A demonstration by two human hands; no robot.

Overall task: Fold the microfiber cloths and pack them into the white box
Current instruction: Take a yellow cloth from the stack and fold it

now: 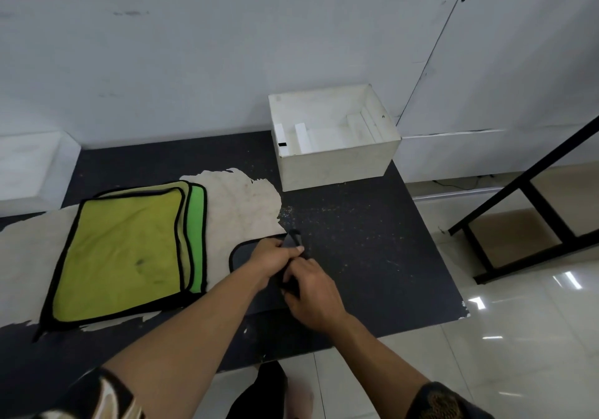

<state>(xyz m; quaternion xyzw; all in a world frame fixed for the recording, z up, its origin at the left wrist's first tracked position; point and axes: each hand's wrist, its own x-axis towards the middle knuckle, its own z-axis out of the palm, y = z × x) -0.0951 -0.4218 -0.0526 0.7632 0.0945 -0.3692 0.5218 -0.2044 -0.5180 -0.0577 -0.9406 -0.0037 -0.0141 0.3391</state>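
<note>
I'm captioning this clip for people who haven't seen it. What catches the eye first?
The bright yellow-green cloths, stacked at the table's left. Next, both hands, left and right, pinching a dark cloth at centre. Behind them, the white box sits open with no cloths inside.

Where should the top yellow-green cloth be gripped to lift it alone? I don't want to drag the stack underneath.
Probably pinch the top yellow-green cloth at its far right corner, coming from the right. There its black-trimmed edge sits stepped back from the cloths below, including the bright green cloth, so the single layer is easy to separate. Both hands are now busy with the dark cloth.
</note>
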